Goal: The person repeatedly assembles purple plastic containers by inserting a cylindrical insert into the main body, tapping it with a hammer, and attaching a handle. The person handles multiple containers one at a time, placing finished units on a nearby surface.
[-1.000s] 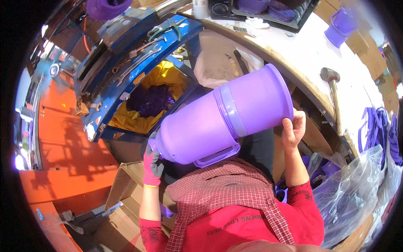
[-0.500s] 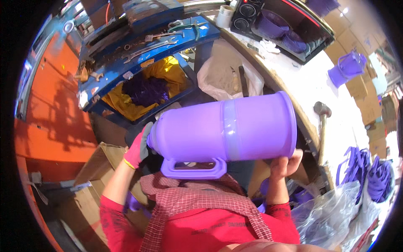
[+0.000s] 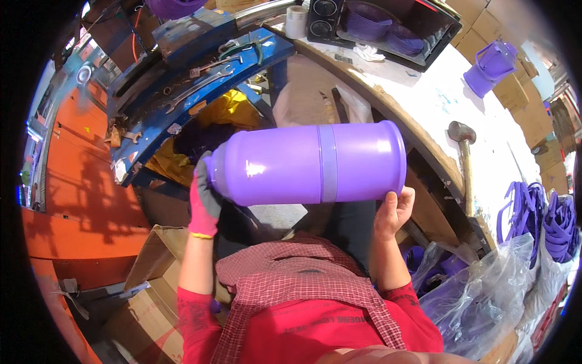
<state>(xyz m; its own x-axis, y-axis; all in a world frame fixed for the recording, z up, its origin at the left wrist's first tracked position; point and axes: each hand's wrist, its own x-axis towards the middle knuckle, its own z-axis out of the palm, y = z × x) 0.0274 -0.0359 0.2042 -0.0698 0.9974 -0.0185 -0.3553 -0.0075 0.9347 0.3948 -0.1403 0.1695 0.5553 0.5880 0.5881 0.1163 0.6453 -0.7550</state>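
A large purple plastic jug (image 3: 273,167) lies on its side in the air above my lap, with a paler band around its middle. My left hand (image 3: 205,203), in a pink and grey glove, is wrapped round its narrow end on the left. At the wide rim on the right, my bare right hand (image 3: 394,215) grips the lower edge between thumb and fingers. The jug's handle is out of sight at this angle. Beyond the jug, a blue bench (image 3: 200,82) carries a wrench (image 3: 197,88) and other tools.
On the white-topped table (image 3: 424,103) at right are a mallet (image 3: 464,136), a smaller purple jug (image 3: 490,68) and a black oven (image 3: 439,57) holding purple parts. Purple straps (image 3: 522,212) and clear plastic bags (image 3: 485,297) hang nearby. A cardboard box (image 3: 151,309) stands at lower left.
The jug has been rolled about its long axis, so its handle has gone from view. Both hands stay on its ends, and it sits slightly higher and further left in the picture.
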